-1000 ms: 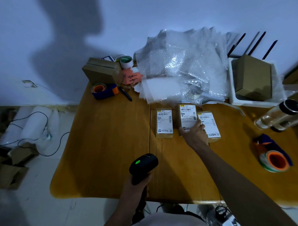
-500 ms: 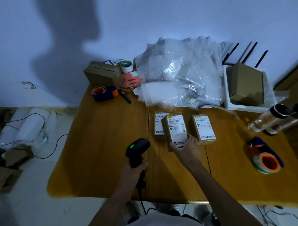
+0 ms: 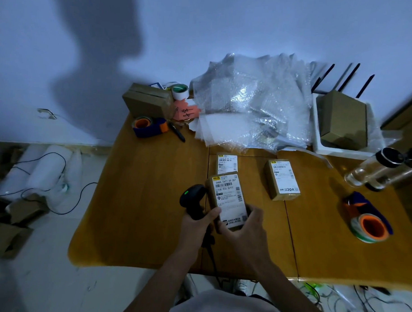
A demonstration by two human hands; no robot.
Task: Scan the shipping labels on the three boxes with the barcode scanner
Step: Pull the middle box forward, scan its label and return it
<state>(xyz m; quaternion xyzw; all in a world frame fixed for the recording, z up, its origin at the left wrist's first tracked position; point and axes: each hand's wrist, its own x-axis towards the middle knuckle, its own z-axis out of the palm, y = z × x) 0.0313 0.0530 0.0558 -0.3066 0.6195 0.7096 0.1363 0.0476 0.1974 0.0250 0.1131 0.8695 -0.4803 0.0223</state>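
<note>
Holding box (image 3: 229,199) above table (image 3: 137,214) edge

Bubble wrap (image 3: 251,106), two tape dispensers (image 3: 148,127) (image 3: 368,222), a clear bottle (image 3: 375,167) on the wooden table (image 3: 140,200)

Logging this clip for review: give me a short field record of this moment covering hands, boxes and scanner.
left hand: grips barcode scanner, green light on
right hand: holds middle box lifted, label up, beside the scanner
far box: on table, label up
right box: on table, label up
scan state: cannot tell
</note>
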